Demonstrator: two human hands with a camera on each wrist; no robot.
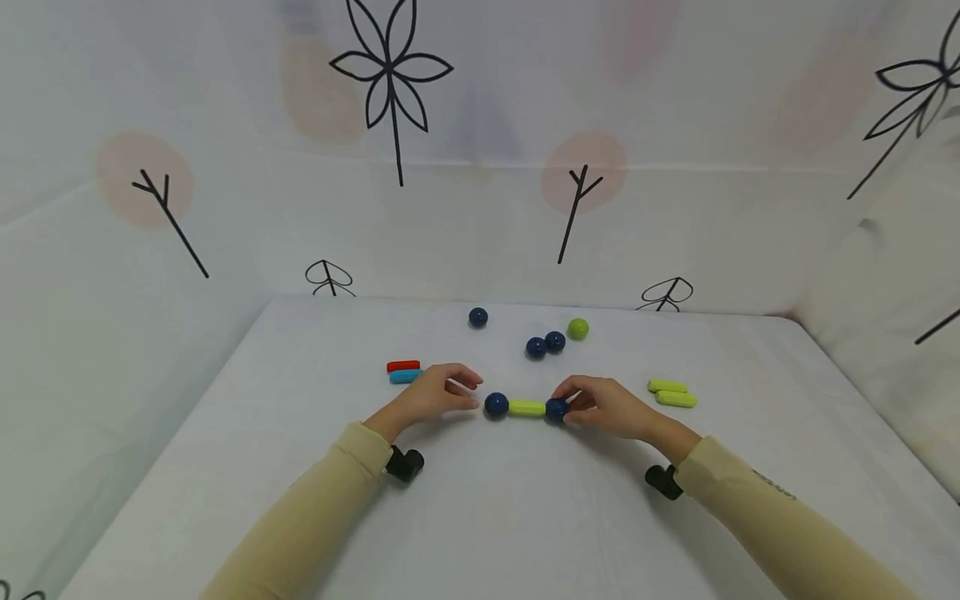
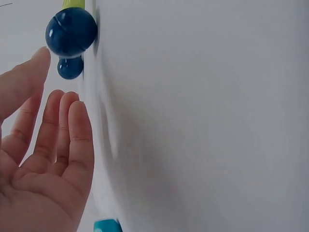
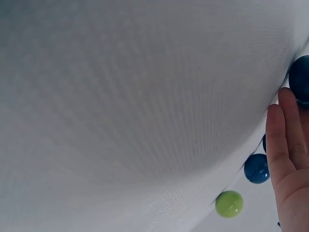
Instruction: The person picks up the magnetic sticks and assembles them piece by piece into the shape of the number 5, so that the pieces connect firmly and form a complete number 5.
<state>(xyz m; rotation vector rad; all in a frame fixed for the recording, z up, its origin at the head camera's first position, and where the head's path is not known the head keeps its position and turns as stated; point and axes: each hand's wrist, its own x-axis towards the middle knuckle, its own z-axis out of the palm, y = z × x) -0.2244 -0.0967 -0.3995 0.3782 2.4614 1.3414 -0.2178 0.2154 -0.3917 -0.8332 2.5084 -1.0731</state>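
Observation:
A lime green rod (image 1: 527, 408) lies on the table with a dark blue ball (image 1: 497, 406) at its left end and a second dark blue ball (image 1: 557, 411) at its right end, like a dumbbell. My right hand (image 1: 606, 405) pinches the right ball between thumb and fingers. Just left of the other ball hovers my left hand (image 1: 437, 393), holding nothing, its fingers loosely bent. The left wrist view shows a small space between that hand (image 2: 50, 164) and the near ball (image 2: 71, 32). In the right wrist view, fingertips meet the ball (image 3: 300, 79), which the frame edge cuts off.
Behind the hands sit a lone dark blue ball (image 1: 477, 317), two more blue balls side by side (image 1: 536, 348) and a green ball (image 1: 577, 328). A red rod (image 1: 403, 366) and a light blue rod (image 1: 406, 377) lie left. Two lime rods (image 1: 676, 399) lie right.

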